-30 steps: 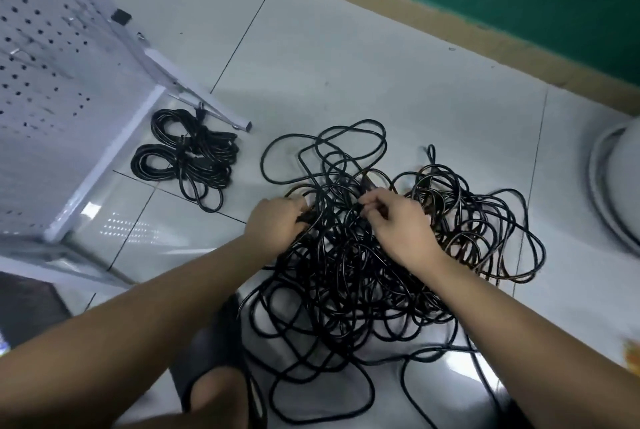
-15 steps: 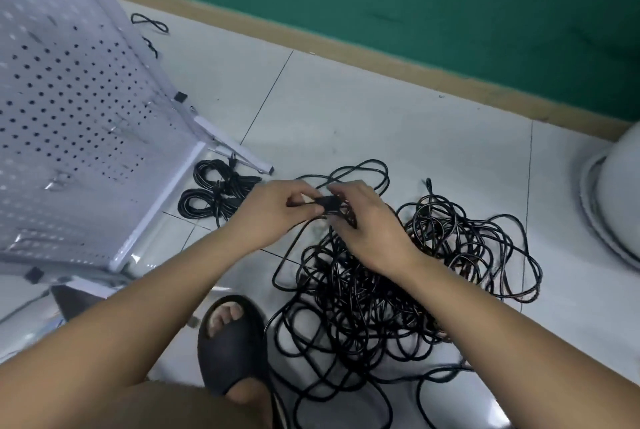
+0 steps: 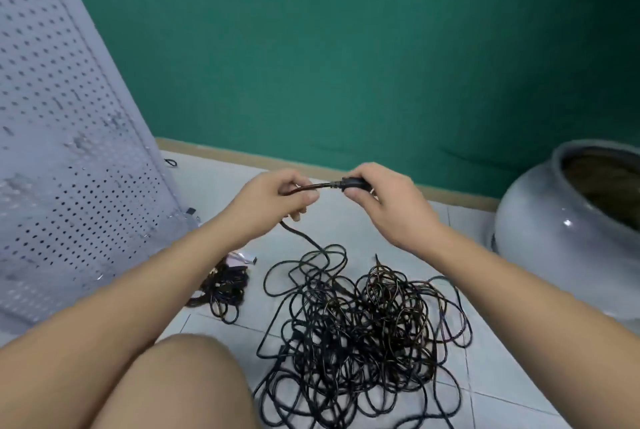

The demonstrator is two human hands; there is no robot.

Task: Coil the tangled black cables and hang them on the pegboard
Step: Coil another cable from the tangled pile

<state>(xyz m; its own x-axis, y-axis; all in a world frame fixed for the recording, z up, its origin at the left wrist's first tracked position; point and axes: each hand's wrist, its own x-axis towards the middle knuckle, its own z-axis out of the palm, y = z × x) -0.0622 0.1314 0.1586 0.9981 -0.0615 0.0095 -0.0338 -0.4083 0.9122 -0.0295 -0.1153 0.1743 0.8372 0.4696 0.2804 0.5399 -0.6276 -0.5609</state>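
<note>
Right hand [image 3: 384,200] pinches plug [image 3: 353,182]. Left hand [image 3: 273,198] grips its cable [image 3: 304,238], which trails down into tangled pile [image 3: 363,324].

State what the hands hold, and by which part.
One black cable: the right hand pinches its plug end, and the left hand grips it just behind the plug. The rest trails into the tangled pile.
</note>
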